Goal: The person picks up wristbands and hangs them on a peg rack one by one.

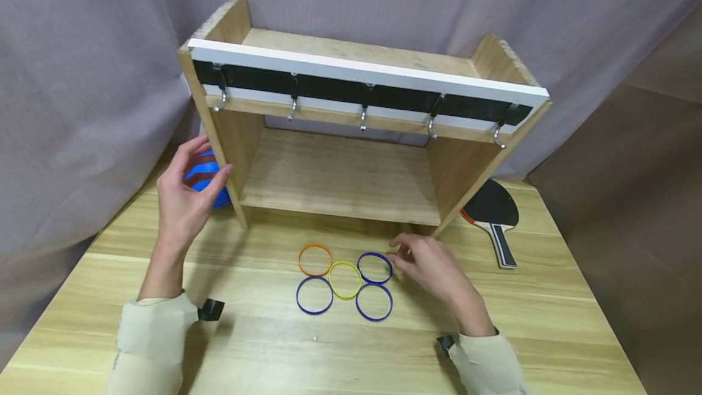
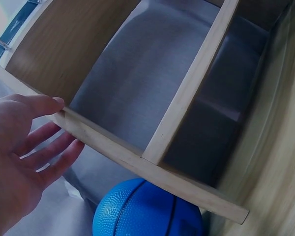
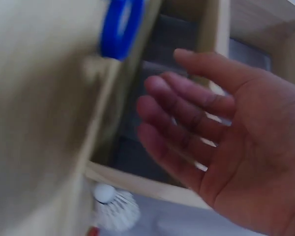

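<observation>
Your left hand (image 1: 184, 197) is gripping the shelf (image 1: 340, 172), perhaps steadying it; your right hand (image 1: 433, 265) is hovering empty by a ring (image 1: 375, 253).

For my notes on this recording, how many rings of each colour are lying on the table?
Orange ring: 1
Yellow ring: 1
Dark blue rings: 3
Total: 5

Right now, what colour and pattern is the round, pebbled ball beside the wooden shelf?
The ball is blue with dark lines, seen best in the left wrist view.
</observation>
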`<state>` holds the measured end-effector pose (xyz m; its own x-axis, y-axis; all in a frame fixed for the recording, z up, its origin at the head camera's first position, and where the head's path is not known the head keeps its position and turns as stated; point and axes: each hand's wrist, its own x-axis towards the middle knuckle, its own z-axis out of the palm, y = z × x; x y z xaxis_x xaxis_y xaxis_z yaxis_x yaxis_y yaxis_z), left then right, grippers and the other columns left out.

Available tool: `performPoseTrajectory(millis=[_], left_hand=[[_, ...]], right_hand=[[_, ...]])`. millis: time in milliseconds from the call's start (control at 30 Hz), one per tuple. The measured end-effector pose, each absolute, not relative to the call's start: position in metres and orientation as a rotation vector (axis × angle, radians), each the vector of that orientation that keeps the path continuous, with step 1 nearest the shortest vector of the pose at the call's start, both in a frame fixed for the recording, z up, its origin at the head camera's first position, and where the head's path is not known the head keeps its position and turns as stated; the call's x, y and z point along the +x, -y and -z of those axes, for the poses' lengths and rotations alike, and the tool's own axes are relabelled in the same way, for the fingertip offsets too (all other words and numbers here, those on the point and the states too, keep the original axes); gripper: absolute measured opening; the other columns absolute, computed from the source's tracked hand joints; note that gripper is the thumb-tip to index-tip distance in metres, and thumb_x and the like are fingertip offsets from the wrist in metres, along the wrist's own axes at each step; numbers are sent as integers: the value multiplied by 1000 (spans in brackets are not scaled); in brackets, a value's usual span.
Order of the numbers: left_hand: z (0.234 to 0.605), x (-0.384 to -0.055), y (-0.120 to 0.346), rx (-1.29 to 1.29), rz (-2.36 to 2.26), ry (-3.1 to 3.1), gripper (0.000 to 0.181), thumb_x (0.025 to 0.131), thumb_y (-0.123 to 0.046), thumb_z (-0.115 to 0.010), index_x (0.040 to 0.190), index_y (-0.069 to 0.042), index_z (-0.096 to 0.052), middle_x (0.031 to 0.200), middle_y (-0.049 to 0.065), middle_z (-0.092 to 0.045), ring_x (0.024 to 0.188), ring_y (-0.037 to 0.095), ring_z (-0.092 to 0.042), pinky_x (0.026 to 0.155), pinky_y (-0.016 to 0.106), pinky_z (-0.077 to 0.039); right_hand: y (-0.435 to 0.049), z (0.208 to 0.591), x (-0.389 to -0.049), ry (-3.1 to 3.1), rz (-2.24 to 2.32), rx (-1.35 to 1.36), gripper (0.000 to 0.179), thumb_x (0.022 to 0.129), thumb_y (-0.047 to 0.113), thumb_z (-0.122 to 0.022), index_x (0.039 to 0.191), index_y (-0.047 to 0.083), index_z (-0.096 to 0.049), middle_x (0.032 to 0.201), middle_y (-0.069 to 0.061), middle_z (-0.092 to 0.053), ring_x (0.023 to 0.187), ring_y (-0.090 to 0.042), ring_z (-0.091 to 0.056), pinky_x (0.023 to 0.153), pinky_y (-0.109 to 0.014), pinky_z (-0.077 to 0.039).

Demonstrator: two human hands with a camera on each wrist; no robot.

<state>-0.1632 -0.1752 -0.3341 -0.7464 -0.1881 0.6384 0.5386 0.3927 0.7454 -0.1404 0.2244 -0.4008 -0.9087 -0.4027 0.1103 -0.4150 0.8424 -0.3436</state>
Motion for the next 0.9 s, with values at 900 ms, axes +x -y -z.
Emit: performPoseTrajectory(millis=[900], left_hand=[[346, -173, 180, -298, 1439, 1965, 54, 83, 5, -74, 133, -8, -58, 120, 15, -64, 95, 14, -63, 78, 18, -54]], right_hand=[[-218, 426, -142, 2965, -827, 270, 7, 82, 15, -79, 81, 17, -73, 72, 8, -66, 57, -5, -57, 53, -26, -50]])
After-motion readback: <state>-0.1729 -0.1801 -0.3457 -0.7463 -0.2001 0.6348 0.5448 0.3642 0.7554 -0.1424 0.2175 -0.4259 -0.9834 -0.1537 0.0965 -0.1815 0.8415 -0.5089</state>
